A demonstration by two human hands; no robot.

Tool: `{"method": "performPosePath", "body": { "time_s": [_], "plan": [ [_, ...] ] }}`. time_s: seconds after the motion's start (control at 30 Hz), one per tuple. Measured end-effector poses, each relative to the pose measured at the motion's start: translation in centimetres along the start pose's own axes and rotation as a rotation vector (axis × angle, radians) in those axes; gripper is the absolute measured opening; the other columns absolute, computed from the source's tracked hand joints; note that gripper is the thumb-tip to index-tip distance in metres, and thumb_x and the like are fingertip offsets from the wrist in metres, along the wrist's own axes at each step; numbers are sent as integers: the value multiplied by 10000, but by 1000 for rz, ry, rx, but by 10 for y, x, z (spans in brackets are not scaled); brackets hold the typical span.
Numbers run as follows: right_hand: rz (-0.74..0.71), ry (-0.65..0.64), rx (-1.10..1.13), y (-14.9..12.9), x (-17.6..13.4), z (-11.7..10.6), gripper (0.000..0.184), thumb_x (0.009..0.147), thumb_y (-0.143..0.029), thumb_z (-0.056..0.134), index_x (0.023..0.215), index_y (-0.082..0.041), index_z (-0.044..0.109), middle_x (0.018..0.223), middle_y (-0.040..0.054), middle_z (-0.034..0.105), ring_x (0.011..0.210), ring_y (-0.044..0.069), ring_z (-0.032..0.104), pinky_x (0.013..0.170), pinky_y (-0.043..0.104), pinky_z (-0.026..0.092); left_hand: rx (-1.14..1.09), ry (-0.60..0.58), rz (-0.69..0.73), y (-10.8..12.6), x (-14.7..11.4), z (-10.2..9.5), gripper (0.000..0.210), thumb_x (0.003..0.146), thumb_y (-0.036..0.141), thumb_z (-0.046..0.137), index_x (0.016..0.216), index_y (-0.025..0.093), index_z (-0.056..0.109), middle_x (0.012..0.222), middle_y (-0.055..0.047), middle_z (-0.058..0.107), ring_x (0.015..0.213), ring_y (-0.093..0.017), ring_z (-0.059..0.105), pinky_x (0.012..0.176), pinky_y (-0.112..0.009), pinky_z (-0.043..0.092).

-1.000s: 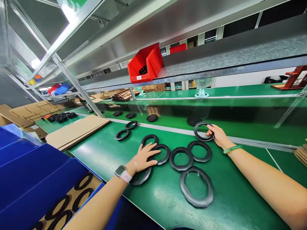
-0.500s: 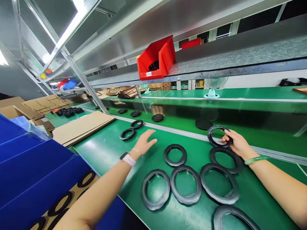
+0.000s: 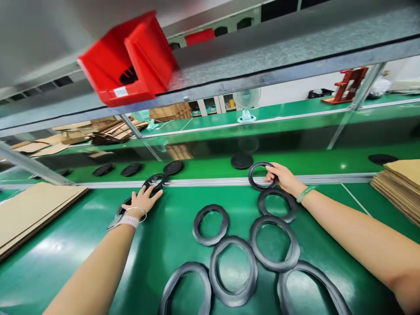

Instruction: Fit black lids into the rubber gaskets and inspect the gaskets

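Note:
My right hand pinches the right side of a thin black ring, held up at the metal strip. Just below it a wider black ring lies on the green table. My left hand reaches out with spread fingers over two black rings at the left. Its fingertips are at the lower edge of the far ring, and whether they touch it I cannot tell. The nearer ring is mostly covered by the hand. Between my arms lie several more black rings flat on the table.
Black discs rest on the green strip beyond the metal rail. A red bin stands on the shelf above. Cardboard sheets are stacked at left and right. A small fan stands farther back.
The view has swung to the right. My left hand has moved forward and left to the two rings there. My right hand still holds its ring near the rail.

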State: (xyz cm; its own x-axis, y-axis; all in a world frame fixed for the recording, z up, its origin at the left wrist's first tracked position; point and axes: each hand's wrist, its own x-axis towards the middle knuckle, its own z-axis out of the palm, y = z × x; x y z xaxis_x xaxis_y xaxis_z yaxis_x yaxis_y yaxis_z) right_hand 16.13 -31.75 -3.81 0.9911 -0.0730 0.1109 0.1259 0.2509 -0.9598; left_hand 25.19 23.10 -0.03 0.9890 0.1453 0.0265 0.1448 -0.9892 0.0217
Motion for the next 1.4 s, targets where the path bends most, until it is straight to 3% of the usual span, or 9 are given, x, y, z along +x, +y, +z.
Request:
{"method": "performPosePath", "body": {
  "time_s": [0.2, 0.37, 0.53, 0.73, 0.87, 0.97, 1.07, 1.2, 1.4],
  "plan": [
    [11, 4, -6, 4, 3, -2, 505, 688, -575, 842, 801, -192, 533, 574, -37, 468, 583, 171, 556, 601, 292, 493, -83, -154, 430, 82, -47, 11, 518, 971, 515, 281, 1470, 422, 383, 1637, 68, 138, 1504, -375, 57, 1102, -768, 68],
    [-25, 24, 0, 4, 3, -2, 523, 666, -600, 837, 785, -196, 528, 561, -42, 465, 578, 164, 543, 628, 306, 515, -215, -281, 733, 155, -90, 0, 507, 976, 572, 270, 1405, 416, 491, 1623, 71, 189, 1513, -337, 34, 1151, -692, -24],
    [-53, 11, 8, 4, 3, -3, 535, 662, -618, 823, 788, -196, 520, 557, -45, 468, 580, 166, 552, 630, 306, 510, -362, -390, 952, 198, -114, -11, 537, 967, 623, 289, 1226, 347, 669, 1591, 56, 296, 1518, -284, 66, 1221, -552, 104],
    [-58, -9, 23, 6, 7, -6, 527, 677, -620, 817, 779, -196, 521, 564, -41, 472, 578, 165, 553, 611, 299, 491, -505, -442, 988, 196, -145, -35, 525, 983, 598, 287, 1183, 318, 684, 1476, 6, 492, 1460, -272, 301, 1225, -577, 46],
    [-44, -12, 41, 6, 8, -8, 534, 663, -621, 831, 771, -197, 524, 564, -39, 468, 581, 168, 548, 625, 314, 507, -560, -392, 958, 170, -212, -55, 545, 914, 655, 462, 1374, 372, 535, 1508, 2, 452, 1444, -272, 336, 1245, -509, 138],
    [-34, -20, 52, 5, 8, -8, 528, 666, -598, 846, 758, -193, 520, 572, -34, 476, 593, 166, 549, 648, 317, 516, -374, -274, 1044, 155, -272, -49, 704, 865, 650, 563, 1492, 424, 338, 1569, 0, 344, 1477, -301, 246, 1243, -563, 58],
    [-30, -14, 50, 3, 6, -7, 522, 671, -578, 856, 756, -191, 516, 567, -35, 472, 596, 164, 546, 655, 316, 520, -254, -184, 1191, 153, -306, -29, 861, 819, 674, 605, 1539, 397, 223, 1608, -47, 236, 1490, -378, 141, 1174, -695, -21],
    [-33, 0, 39, 3, 5, -6, 522, 666, -573, 854, 801, -189, 528, 565, -46, 468, 581, 155, 539, 649, 310, 528, -258, -212, 1202, 156, -296, -18, 657, 882, 586, 590, 1475, 392, 385, 1587, -32, 304, 1496, -356, 140, 1184, -689, 32],
    [-30, 11, 45, -1, 3, -4, 540, 680, -596, 815, 900, -181, 546, 572, -47, 480, 573, 168, 566, 552, 263, 475, -515, -364, 1110, 179, -264, -40, 390, 875, 481, 657, 1250, 378, 630, 1399, -12, 573, 1400, -297, 408, 1215, -616, 140]
  ]
}}
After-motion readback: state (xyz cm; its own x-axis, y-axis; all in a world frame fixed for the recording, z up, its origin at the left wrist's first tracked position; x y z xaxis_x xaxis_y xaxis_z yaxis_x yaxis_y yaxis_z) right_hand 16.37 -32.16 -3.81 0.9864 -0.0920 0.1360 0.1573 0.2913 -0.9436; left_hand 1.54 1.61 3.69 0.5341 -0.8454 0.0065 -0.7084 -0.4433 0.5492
